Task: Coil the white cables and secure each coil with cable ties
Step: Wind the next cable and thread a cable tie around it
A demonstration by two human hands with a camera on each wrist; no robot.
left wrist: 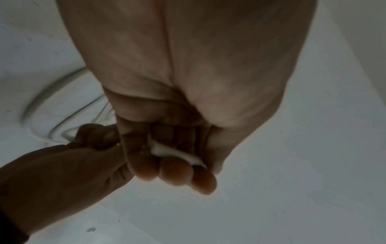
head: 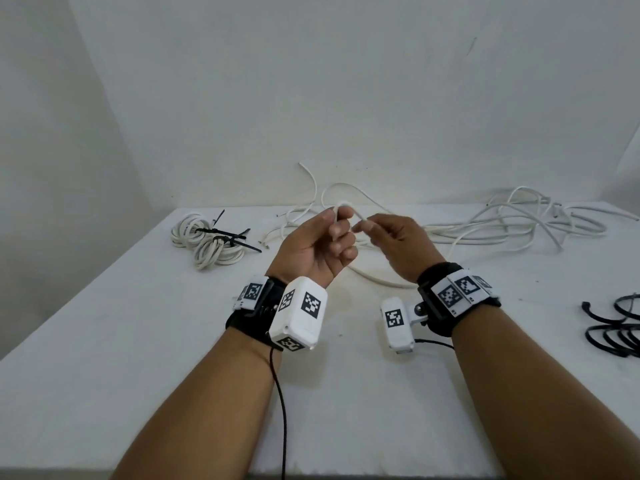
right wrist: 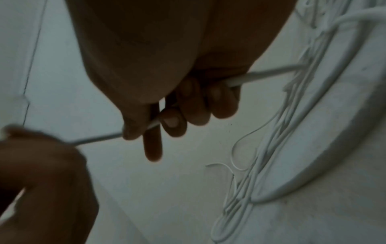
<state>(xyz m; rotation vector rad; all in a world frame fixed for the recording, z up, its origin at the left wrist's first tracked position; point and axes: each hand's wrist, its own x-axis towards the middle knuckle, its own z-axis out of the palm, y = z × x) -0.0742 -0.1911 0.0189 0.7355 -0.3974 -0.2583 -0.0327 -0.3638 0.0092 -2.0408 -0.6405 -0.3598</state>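
Observation:
Above the table's middle, my left hand (head: 332, 233) pinches a small loop of white cable (head: 346, 205) between thumb and curled fingers; in the left wrist view a short white piece of cable (left wrist: 177, 151) shows in its grip. Close to its right, my right hand (head: 377, 233) grips the same cable; the right wrist view shows the cable (right wrist: 265, 75) running through its curled fingers (right wrist: 173, 122). Loose white cables (head: 512, 223) lie tangled at the back right. Two finished coils (head: 207, 244) bound with black cable ties (head: 225, 233) lie at the back left.
A bunch of black cable ties (head: 616, 327) lies near the right edge of the white table (head: 138, 341). A white wall stands right behind the table. One cable strand (head: 377, 278) trails on the table under my hands.

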